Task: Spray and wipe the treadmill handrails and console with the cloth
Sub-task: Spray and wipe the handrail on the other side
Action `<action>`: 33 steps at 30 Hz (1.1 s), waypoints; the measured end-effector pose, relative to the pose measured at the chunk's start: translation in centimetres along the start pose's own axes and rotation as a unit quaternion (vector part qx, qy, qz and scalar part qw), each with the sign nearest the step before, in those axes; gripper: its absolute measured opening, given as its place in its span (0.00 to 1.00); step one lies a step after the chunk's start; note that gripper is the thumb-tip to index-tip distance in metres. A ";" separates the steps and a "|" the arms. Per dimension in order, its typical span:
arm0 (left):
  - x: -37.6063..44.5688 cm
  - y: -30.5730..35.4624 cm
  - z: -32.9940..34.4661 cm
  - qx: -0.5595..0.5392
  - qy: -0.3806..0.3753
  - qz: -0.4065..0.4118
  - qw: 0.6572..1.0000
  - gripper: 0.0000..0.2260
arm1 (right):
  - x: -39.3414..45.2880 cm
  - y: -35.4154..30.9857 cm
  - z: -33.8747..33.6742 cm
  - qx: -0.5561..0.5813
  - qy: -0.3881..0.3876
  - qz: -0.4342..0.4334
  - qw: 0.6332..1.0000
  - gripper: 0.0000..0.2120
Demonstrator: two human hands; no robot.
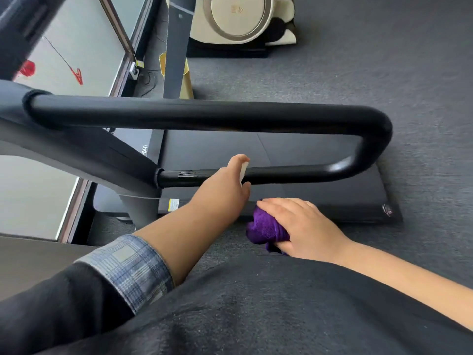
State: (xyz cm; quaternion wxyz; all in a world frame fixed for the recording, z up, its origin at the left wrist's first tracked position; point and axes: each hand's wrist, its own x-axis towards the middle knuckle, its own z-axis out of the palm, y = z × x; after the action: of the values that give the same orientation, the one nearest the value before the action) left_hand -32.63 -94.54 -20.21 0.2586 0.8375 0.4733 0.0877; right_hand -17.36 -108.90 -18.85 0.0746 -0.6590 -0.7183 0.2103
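Holding a small white spray bottle (243, 172) in my left hand (225, 187), I have my fingers wrapped round it so that only a pale sliver of smooth plastic shows between thumb and fingertips; what is inside it I cannot tell. The bottle sits right at the lower bar of the handrail (268, 172), a thick, rounded black tube with a dull sheen that runs rightward, bends back in a tight U at the right end, and returns leftward as the upper bar. Its surface looks smooth and slightly rubbery, with a ribbed collar where the lower bar joins the grey frame (84, 152) on the left.

My right hand (299, 226) is closed over a purple cloth (266, 230), bunched into a soft, fuzzy wad that spills out to the left of my palm. The cloth is near me, just below the lower rail and apart from it, over the near edge of the flat black treadmill deck (320, 198).

My left sleeve (130, 267) is a blue-grey plaid cuff turned back over a dark knit top; the right forearm is bare. Grey, finely textured carpet (384, 60) covers the floor to the right and far side. At the far edge stands a cream, round-faced machine (238, 16), and frosted glass panels (76, 52) line the left.
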 end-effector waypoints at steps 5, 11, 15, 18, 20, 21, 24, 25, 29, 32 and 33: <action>-0.1 2.2 1.4 0.014 0.020 -0.051 0.998 0.18 | -1.8 3.1 -0.8 0.018 -0.014 -0.012 1.000 0.41; -0.5 6.9 2.7 -0.004 0.027 -0.044 0.999 0.22 | -3.6 6.1 -1.7 0.019 -0.022 -0.036 0.999 0.41; 0.2 9.6 4.0 -0.001 0.027 -0.042 0.999 0.21 | -5.0 7.9 -2.5 0.028 -0.025 -0.039 0.999 0.39; 0.2 10.8 4.9 -0.011 0.027 -0.051 0.998 0.19 | -5.8 9.0 -2.9 0.033 -0.030 -0.043 0.998 0.39; 0.0 11.3 5.3 -0.024 0.035 -0.064 0.997 0.18 | -6.1 9.6 -3.1 0.036 -0.038 -0.050 0.997 0.39; 0.0 11.4 5.3 -0.033 0.039 -0.072 0.996 0.18 | -6.2 9.8 -3.2 0.037 -0.040 -0.053 0.997 0.39; -0.7 11.3 5.1 -0.062 0.058 -0.097 0.992 0.20 | -6.4 9.9 -3.8 0.044 -0.025 -0.066 0.997 0.39; -1.3 11.0 5.0 -0.074 0.067 -0.112 0.989 0.21 | -6.4 9.7 -4.2 0.048 -0.011 -0.074 0.996 0.38; -4.2 9.1 4.4 -0.151 0.105 -0.185 0.965 0.23 | -5.0 8.1 -6.7 0.021 0.124 -0.138 0.982 0.39; -6.6 8.4 4.3 -0.181 0.136 -0.203 0.953 0.24 | -2.3 5.7 -8.3 -0.070 0.226 -0.176 0.956 0.36; -7.1 8.3 4.4 -0.176 0.148 -0.206 0.951 0.23 | -1.1 5.0 -8.8 -0.113 0.225 -0.169 0.953 0.35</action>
State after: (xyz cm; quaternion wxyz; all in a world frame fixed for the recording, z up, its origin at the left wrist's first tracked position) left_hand -28.55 -105.51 -18.94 0.3419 0.6405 0.6454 0.2372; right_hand -9.26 -107.99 -12.76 0.1933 -0.5626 -0.8027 -0.0418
